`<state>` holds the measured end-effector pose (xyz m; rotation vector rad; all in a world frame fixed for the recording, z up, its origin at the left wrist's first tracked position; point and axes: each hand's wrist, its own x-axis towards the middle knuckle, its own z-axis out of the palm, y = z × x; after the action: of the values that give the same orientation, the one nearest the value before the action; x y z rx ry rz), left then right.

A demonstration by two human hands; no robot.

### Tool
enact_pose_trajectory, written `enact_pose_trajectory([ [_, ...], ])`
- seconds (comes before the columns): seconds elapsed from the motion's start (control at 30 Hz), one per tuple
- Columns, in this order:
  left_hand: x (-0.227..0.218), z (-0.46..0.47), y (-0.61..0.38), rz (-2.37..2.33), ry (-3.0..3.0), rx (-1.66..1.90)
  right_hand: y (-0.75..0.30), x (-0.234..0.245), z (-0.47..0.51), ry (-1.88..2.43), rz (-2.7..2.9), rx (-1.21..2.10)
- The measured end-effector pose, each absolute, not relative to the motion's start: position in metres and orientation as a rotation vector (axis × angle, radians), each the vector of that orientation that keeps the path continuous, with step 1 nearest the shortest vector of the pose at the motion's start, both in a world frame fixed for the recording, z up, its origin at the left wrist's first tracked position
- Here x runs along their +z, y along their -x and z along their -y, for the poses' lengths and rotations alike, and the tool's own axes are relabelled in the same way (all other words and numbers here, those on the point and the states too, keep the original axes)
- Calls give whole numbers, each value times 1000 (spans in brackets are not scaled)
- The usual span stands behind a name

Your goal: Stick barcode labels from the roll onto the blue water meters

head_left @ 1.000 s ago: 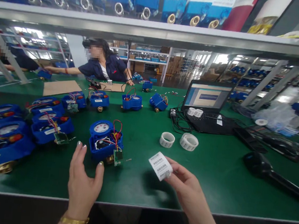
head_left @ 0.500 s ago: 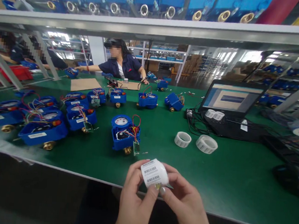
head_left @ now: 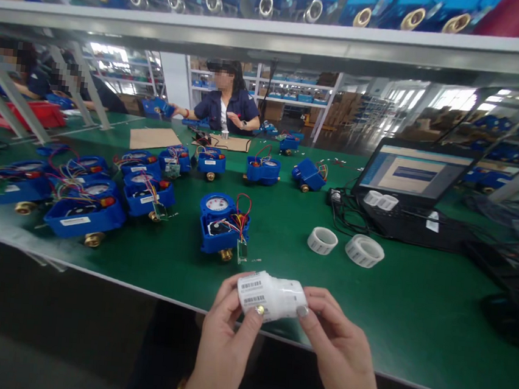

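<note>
Between finger and thumb, my left hand [head_left: 225,338] grips a white roll of barcode labels [head_left: 250,294], held above the table's front edge. My right hand [head_left: 341,343] is closed on the right end of a white label strip [head_left: 286,300] with small dark marks. The strip meets the roll; whether it is the roll's loose end or a separate piece I cannot tell. Just beyond my hands stands an open blue water meter [head_left: 213,240] with a round dial, coloured wires, a brass fitting and a small green circuit board [head_left: 242,251] hanging out.
Two label rolls, a smaller [head_left: 322,241] and a larger [head_left: 364,251], lie on the green table [head_left: 285,215]. Behind them is an open laptop [head_left: 413,172] with cables. Several blue meters [head_left: 85,214] crowd the left. A shelf [head_left: 274,40] crosses overhead. A co-worker [head_left: 227,103] sits opposite.
My right hand has moved right, away from my left, and the strip now shows between them. Opposite, the co-worker has lifted a blue meter. The whole view has shifted slightly.
</note>
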<state>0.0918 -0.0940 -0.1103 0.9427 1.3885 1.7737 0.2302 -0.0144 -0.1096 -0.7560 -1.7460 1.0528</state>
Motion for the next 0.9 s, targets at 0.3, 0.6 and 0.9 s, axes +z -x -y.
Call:
enact_pose_trajectory([
  [0.3,-112,92,-88,-1401,-963,1734,-227,-109,13,700,1839,1061],
  [0.6,-111,92,-88,-1434,-950,1752,-228,-108,11,720,1849,1030],
  [0.9,-108,92,-84,-1455,-947,1754,-232,-114,8,793,1837,986],
])
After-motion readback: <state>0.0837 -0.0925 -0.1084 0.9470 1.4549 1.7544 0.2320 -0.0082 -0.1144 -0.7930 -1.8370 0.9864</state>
